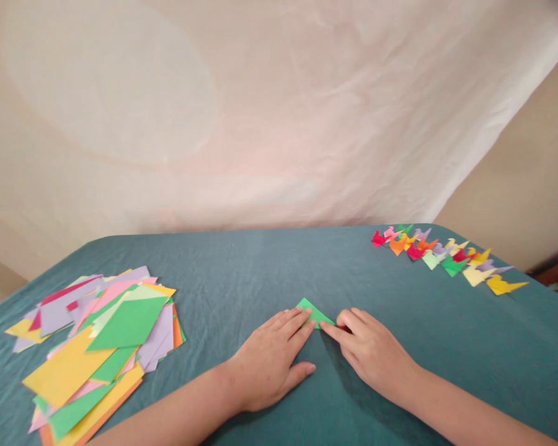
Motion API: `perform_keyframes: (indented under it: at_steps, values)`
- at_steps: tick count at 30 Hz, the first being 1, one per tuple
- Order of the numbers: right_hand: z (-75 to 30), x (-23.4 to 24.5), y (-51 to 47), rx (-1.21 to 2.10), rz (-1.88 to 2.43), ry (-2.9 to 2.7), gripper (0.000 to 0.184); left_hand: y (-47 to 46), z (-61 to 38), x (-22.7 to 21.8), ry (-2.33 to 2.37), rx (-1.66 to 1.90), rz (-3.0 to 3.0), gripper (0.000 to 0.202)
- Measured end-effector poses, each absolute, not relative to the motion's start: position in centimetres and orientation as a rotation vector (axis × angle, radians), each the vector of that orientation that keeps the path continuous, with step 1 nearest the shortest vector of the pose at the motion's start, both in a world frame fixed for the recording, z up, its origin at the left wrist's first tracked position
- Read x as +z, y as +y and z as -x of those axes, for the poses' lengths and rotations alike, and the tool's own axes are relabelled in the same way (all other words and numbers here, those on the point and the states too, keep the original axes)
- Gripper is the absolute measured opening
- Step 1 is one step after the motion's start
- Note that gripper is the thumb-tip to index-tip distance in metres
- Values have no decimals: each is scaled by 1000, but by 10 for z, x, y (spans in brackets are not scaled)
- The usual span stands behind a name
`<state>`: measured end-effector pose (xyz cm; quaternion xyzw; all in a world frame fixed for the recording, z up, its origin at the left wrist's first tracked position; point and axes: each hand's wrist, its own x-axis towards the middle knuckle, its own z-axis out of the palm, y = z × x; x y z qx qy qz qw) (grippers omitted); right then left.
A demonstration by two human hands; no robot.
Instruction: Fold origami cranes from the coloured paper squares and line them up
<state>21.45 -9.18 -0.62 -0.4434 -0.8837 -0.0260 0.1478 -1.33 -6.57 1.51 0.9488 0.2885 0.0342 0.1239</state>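
A small green sheet of paper, folded into a triangle [323,317], lies on the blue-green cloth in front of me, one corner pointing away. My left hand [276,356] rests flat, its outstretched fingertips covering the paper's left part and its thumb apart on the cloth. From the right, my right hand [369,350] touches the paper's lower edge with an extended index finger. Its other fingers are curled in, and nothing shows inside them. The paper's left portion is hidden under my left fingers.
A loose, overlapping pile of coloured paper sheets [128,322] spreads over the left side of the table [242,266]. Several small folded paper birds [453,265] stand in slanting rows at the far right. Behind the table hangs a pale cloth [279,124].
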Motion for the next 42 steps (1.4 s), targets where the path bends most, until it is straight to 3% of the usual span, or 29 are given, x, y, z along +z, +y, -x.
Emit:
perform_keyframes:
  at_steps: [19, 33, 42]
  values:
    - [-217, -9, -87, -53, 1235, -2487, 38, -68, 13, 16, 855, 99, -2781, 56]
    - [-218, -11, -87, 262, 1284, -2105, 35, -68, 12, 17, 865, 91, -2789, 56]
    - [-211, -2, -91, 144, 1183, -2261, 32, -68, 12, 20, 871, 88, -2781, 56]
